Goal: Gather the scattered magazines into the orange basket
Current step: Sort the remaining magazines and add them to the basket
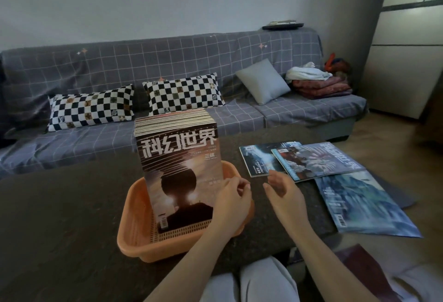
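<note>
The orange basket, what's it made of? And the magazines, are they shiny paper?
The orange basket looks like moulded plastic: one even colour, a smooth rolled rim, and rows of small slots in its wall and floor. The magazines standing in it look like paper with glossy printed covers; thin page edges show along the top, and the front cover catches a little light, though the dim room makes the shine hard to judge.

Two bare forearms reach forward from the bottom of the view, hands close together but apart.

The left hand (233,197) is seen from the back, its fingers curled loosely inward with the tips bunched near the thumb. The right hand (284,190) is turned palm toward the left one, fingers gently bent and spread, holding nothing. Pale-trousered knees show below.
</note>
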### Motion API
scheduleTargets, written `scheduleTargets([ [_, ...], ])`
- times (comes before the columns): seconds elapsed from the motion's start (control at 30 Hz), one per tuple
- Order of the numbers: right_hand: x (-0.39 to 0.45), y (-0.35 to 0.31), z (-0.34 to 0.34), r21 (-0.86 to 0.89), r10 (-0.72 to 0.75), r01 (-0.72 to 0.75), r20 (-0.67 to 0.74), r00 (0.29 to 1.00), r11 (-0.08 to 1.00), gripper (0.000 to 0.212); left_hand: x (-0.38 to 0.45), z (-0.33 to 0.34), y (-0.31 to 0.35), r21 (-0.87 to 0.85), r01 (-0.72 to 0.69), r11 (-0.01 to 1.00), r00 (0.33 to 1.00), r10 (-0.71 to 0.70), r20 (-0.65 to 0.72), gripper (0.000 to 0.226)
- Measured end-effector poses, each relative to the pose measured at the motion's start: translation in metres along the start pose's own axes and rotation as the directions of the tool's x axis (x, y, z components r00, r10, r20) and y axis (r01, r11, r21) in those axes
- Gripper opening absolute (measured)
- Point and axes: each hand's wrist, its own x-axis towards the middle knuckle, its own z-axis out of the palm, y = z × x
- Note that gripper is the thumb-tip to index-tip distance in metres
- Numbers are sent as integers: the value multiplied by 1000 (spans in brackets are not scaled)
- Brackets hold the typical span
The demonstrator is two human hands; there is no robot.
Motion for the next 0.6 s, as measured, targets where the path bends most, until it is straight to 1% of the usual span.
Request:
scheduleTargets([
  [0.23,31,45,-49,-14,84,-86,-118,990,996,33,44,70,29,0,-44,999,998,44,54,14],
  [0.33,49,66,-66,-37,104,-113,-180,978,993,33,67,102,42,-2,-56,998,993,56,103,23],
  [0.43,68,87,-79,-49,151,-166,-220,964,985,34,95,133,50,46,-66,997,985,58,160,33],
  [0.53,91,109,-86,-58,237,-258,-240,941,964,40,126,163,48,110,-72,991,977,48,207,38],
  [0.6,110,120,-89,-126,277,-322,-284,918,938,45,149,180,41,159,-71,985,973,33,228,41],
])
